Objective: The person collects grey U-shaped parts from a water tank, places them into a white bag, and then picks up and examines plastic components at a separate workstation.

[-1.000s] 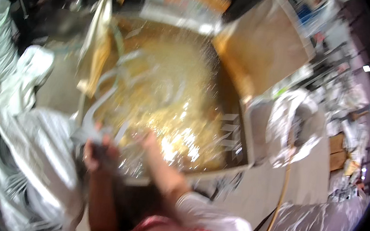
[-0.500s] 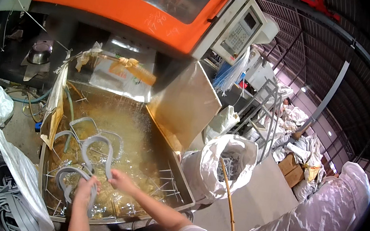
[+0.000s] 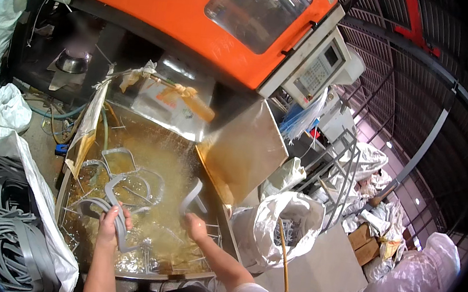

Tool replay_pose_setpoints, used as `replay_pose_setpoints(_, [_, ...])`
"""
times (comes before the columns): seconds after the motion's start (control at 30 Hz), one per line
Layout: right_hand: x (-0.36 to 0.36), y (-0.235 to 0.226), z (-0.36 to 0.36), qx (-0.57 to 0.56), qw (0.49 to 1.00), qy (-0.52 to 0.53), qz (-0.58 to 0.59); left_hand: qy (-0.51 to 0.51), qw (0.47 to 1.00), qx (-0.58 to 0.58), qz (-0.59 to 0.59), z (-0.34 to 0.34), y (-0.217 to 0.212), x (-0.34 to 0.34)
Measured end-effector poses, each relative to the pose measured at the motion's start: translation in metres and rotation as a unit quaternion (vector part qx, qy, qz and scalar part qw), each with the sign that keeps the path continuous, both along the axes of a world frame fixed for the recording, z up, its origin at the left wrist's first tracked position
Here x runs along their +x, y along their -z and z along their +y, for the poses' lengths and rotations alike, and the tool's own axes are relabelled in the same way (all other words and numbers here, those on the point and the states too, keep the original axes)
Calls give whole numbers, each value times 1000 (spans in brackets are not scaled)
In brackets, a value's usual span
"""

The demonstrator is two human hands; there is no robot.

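My left hand (image 3: 111, 225) is wrapped around grey curved plastic strips (image 3: 111, 191) above the lower left of a water-filled tub (image 3: 233, 243). Another hooked grey plastic piece (image 3: 189, 197) rises from my right hand (image 3: 196, 227), whose fingers are closed on its lower end near the tub's right side. Grey looped plastic parts (image 3: 119, 159) lie in the cloudy, yellowish water beyond my left hand. Thin pale sprues (image 3: 148, 254) stick up along the tub's near and right sides. Part of the left hand's grip is hidden behind the strips.
At left stands a white sack (image 3: 38, 190) full of grey strips. A white sack (image 3: 247, 228) with small grey pieces and a stick (image 3: 283, 258) is right of the tub. A tan board (image 3: 245, 153) leans at the tub's far right, below an orange machine (image 3: 168, 17).
My hands have moved apart; the right went rightward with one curved grey piece, away from the strips in my left. The whole view has shifted, so the surroundings sit lower and further right.
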State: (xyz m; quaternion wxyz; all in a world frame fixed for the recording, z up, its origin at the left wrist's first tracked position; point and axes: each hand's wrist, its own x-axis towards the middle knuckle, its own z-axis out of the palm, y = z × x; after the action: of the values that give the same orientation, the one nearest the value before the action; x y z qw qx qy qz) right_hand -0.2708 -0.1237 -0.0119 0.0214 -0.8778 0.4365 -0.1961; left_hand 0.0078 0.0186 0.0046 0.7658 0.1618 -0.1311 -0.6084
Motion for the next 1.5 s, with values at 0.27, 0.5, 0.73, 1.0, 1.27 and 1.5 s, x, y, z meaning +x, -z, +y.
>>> replay_pose_setpoints(0.27, [63,-18,63,108,925,-326,165,124,989,-17,81,-10,22,-28])
replay_pose_setpoints(0.5, [63,-47,40,188,950,-217,-125,174,983,-43,-33,0,7,-19])
replay_pose_setpoints(0.73, [121,-97,32,228,936,-267,8,420,885,-187,-68,21,-22,-49])
replay_pose_setpoints(1.0, [94,-26,20,498,828,-255,-22,484,852,-177,-89,21,-27,-38])
replay_pose_setpoints(1.27, [80,7,13,376,874,-301,-56,495,852,-166,-34,24,-26,-45])
replay_pose_setpoints(1.5, [92,-46,22,369,911,-183,-22,433,851,-268,-129,18,-11,-14])
